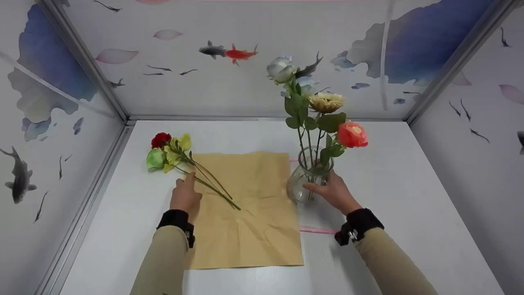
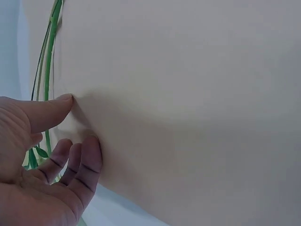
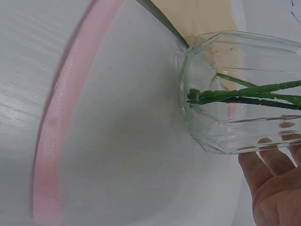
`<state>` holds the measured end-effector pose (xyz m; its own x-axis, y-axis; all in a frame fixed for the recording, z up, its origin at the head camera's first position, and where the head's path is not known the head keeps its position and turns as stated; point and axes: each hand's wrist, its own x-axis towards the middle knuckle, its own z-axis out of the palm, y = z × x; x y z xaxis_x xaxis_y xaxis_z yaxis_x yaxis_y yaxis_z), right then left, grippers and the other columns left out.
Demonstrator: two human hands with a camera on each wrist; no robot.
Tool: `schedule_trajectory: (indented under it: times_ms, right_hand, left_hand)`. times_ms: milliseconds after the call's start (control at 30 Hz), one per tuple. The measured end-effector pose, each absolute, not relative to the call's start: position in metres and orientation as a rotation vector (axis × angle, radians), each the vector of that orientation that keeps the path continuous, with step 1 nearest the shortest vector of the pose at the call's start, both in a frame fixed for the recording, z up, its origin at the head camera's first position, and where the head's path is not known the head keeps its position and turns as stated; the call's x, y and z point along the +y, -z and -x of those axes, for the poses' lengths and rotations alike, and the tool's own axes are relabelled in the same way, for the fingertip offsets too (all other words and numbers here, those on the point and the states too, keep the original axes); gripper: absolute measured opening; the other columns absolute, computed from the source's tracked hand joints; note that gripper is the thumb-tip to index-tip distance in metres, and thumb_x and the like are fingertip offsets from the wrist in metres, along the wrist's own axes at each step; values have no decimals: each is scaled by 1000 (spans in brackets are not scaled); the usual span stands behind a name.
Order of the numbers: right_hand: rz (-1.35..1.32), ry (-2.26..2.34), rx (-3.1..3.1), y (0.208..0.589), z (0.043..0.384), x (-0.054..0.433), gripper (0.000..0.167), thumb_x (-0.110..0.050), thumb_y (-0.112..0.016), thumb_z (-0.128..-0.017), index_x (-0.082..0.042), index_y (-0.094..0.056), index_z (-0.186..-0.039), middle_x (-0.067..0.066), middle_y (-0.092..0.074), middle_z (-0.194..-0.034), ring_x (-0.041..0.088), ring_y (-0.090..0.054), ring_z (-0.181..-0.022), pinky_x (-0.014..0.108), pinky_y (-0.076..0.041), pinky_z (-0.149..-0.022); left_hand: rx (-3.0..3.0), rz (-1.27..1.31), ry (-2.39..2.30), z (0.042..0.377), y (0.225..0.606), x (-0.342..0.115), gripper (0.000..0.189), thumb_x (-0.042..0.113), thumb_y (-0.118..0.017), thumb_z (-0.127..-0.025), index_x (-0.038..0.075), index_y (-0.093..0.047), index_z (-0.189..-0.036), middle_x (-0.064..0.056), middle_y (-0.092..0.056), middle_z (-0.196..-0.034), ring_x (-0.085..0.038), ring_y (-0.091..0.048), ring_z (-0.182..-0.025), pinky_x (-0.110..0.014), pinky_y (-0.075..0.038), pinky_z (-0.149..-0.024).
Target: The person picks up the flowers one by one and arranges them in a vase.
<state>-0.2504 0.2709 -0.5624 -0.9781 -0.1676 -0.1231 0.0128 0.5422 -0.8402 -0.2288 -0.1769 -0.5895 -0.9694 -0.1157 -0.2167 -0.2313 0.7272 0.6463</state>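
Observation:
My right hand [image 1: 337, 193] grips the side of a clear glass vase [image 1: 295, 189], thumb in front and fingers at its right side. Green stems [image 3: 254, 90] reach down inside it in the right wrist view. Above the rim rise pale blue-white roses [image 1: 281, 69], a yellow flower [image 1: 326, 103] and a coral flower [image 1: 353, 134]. On the left, my left hand [image 1: 186, 197] is at the edge of a brown paper sheet [image 1: 249, 233], thumb and fingers apart. Just beyond it lie a red flower [image 1: 161, 140], a green flower [image 1: 155, 159] and yellow blooms [image 1: 184, 142], their stems crossing the paper.
A pink ribbon [image 1: 317, 230] lies on the white table [image 1: 409, 196], partly under the paper and passing by the vase. Printed panels [image 1: 245, 90] with fish and leaves enclose the back and both sides, joined by metal corner rails [image 1: 86, 61].

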Motion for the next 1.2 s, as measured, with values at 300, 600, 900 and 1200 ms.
schedule_trajectory:
  times_ms: [300, 600, 900, 1200]
  right_hand:
    - [118, 1424, 2569, 562, 251, 270, 109, -68, -81, -74, -15, -32, -156, 11, -45, -158, 31, -35, -150, 56, -28, -120]
    - [107, 1425, 2553, 563, 252, 271, 111, -69, -81, -74, -17, -31, -158, 10, -43, -160, 31, -32, -152, 58, -26, -120]
    - [139, 1424, 2577, 563, 251, 272, 103, -64, -81, -77, -17, -35, -156, 10, -46, -157, 31, -35, -150, 58, -28, -119]
    - [140, 1439, 2573, 563, 250, 271, 101, -63, -82, -77, -17, -36, -154, 10, -48, -155, 30, -37, -149, 57, -30, -119]
  left_hand:
    - [2716, 277, -1078, 231, 591, -183, 73, 6, -63, -96, 3, -27, -160, -40, -29, -147, -56, -49, -123, -60, -43, -103]
    - [2736, 271, -1104, 228, 592, -184, 42, 10, -65, -98, -1, -47, -135, -31, -40, -129, -46, -54, -107, -53, -45, -91]
    - [2771, 256, -1068, 226, 592, -184, 22, 10, -65, -97, 1, -47, -105, -23, -40, -107, -36, -45, -90, -46, -38, -79]
    - [2786, 273, -1071, 226, 593, -183, 21, 9, -66, -93, 1, -47, -99, -19, -41, -104, -33, -44, -89, -44, -38, -79]
